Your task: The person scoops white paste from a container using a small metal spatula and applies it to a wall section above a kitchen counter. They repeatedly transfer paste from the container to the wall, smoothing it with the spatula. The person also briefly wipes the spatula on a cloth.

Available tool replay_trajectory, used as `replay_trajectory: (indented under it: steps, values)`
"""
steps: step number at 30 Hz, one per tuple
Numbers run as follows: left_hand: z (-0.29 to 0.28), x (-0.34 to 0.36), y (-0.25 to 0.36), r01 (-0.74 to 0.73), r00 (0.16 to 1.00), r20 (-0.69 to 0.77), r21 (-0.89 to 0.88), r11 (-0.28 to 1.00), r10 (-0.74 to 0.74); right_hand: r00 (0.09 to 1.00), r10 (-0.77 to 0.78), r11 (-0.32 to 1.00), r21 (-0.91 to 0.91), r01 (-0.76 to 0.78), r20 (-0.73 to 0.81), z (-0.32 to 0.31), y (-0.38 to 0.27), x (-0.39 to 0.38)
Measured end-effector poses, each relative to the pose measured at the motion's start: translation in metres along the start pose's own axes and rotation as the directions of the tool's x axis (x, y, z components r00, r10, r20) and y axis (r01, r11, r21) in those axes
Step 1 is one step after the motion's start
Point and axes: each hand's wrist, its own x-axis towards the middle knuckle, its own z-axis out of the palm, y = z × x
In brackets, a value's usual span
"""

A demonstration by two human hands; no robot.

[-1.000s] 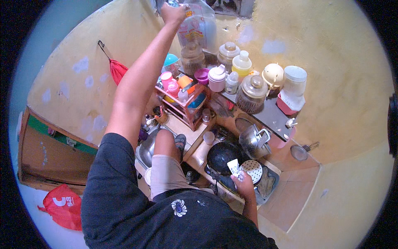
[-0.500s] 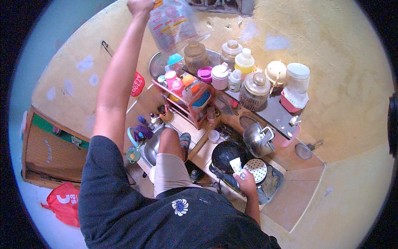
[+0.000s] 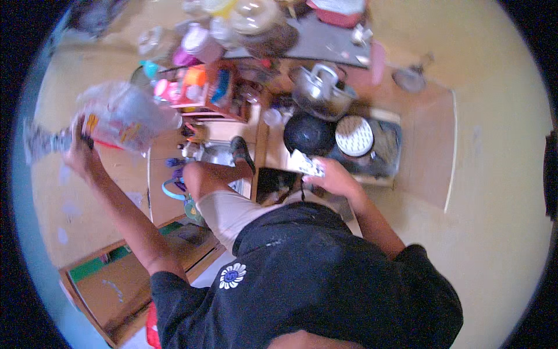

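Left hand [image 3: 82,156]: grip clamped on the neck of the clear plastic bag [image 3: 122,113], well left of the wok [image 3: 307,135]. Right hand [image 3: 334,177]: grip closed around a white item [image 3: 307,164], near side of the wok. Neither is set down.

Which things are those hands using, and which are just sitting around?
In use:
Clear plastic bag, in the left hand
Small white item, in the right hand

Just sitting around:
Black pan
Metal pot
Round white spotted disc
Glass jar
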Motion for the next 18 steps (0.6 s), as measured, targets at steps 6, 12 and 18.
replay_trajectory:
  steps: [6, 12, 18]
  values:
    - [0.021, -0.129, 0.008, 0.195, 0.98, -0.053, 0.064, 0.979, -0.192, 0.994, 0.105, 0.99, 0.102, -0.101, -0.038, 0.012, -0.016, -0.035]
    - [0.022, -0.221, -0.017, 0.524, 0.849, 0.055, 0.036, 0.851, -0.525, 0.974, 0.207, 0.976, 0.094, -0.199, -0.091, 0.025, -0.007, -0.036]
    - [0.051, -0.295, -0.012, 0.494, 0.763, 0.23, 0.396, 0.774, -0.604, 0.972, 0.179, 0.97, 0.191, -0.149, -0.15, 0.027, -0.022, -0.029]
